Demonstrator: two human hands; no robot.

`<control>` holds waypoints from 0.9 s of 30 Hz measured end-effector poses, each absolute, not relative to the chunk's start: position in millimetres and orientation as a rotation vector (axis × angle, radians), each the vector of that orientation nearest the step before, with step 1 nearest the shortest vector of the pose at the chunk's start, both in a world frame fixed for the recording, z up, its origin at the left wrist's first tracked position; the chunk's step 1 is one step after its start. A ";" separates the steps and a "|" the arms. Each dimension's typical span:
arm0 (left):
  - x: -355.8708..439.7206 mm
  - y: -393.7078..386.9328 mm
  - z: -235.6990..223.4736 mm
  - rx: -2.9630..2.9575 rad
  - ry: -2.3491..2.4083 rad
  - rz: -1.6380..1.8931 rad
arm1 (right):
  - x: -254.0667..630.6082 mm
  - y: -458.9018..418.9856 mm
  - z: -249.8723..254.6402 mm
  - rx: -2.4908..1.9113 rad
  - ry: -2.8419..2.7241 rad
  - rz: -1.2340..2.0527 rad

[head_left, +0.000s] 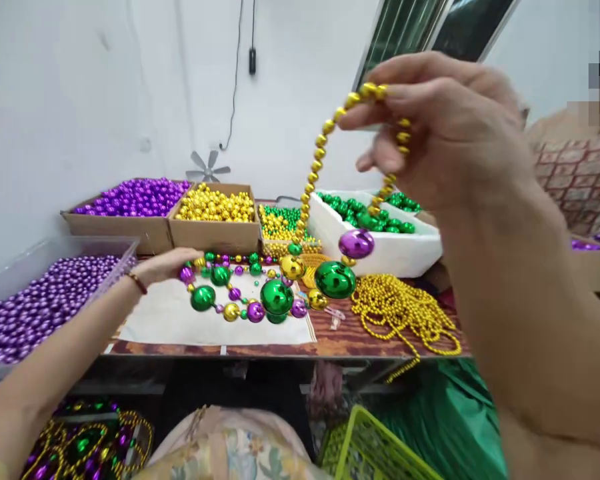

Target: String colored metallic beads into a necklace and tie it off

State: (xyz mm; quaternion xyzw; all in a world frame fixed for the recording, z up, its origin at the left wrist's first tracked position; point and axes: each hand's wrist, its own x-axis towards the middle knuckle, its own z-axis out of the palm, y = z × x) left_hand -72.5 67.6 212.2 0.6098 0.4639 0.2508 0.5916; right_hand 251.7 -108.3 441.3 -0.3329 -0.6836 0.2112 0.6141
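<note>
A bead necklace (277, 297) of green, gold and purple balls with a gold bead chain hangs stretched between my two hands, above the table. High at the right, my right hand (430, 120) pinches the gold chain part between its fingers. On the left, my left hand (175, 263) reaches out over the white cloth (180, 313) and is closed at the strand's far end, where purple and green balls begin; its fingertips are partly hidden. Large green and purple balls dangle in the middle. Below on the right lies a heap of gold bead chains (400, 310).
Cardboard boxes of purple balls (135, 198) and gold balls (215, 203) stand at the back, beside a white foam box (400, 247) of green balls. A clear bin (125, 250) of purple beads is left. Below are a green basket (360, 427) and finished-looking necklaces (85, 440). Another person sits right.
</note>
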 end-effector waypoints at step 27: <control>5.8 -13.8 426.5 1.582 0.260 1.455 | 148.8 -93.3 515.1 -1.183 -2.151 0.395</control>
